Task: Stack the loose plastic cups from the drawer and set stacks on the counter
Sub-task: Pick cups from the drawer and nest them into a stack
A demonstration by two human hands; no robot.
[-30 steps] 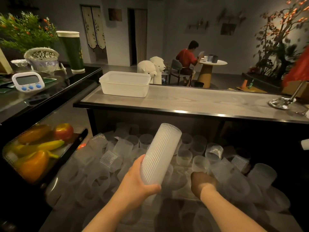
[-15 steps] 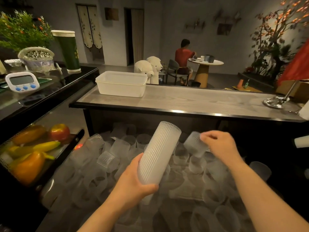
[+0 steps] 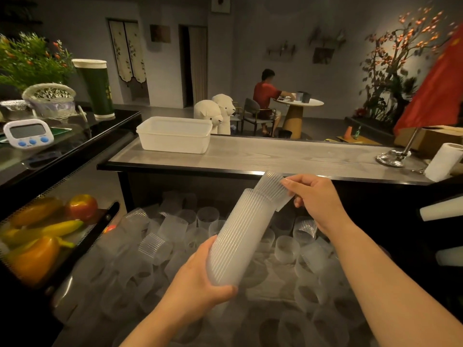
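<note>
The drawer (image 3: 250,309) below me is full of loose cups, jumbled and lying every way, under the front edge of the grey counter (image 3: 275,159). My stack (image 3: 240,236) runs long and slanted, its base low in my left hand (image 3: 200,284), its top pointing up and to the right toward the counter edge. My left hand is wrapped tight round the base. Half a second ago my right hand (image 3: 315,196) carried its single cup (image 3: 271,189) off to the side, clear of the stack; now that cup sits tilted against the stack's top, pinched in my right fingers. Everything is ribbed, cloudy, translucent plastic
</note>
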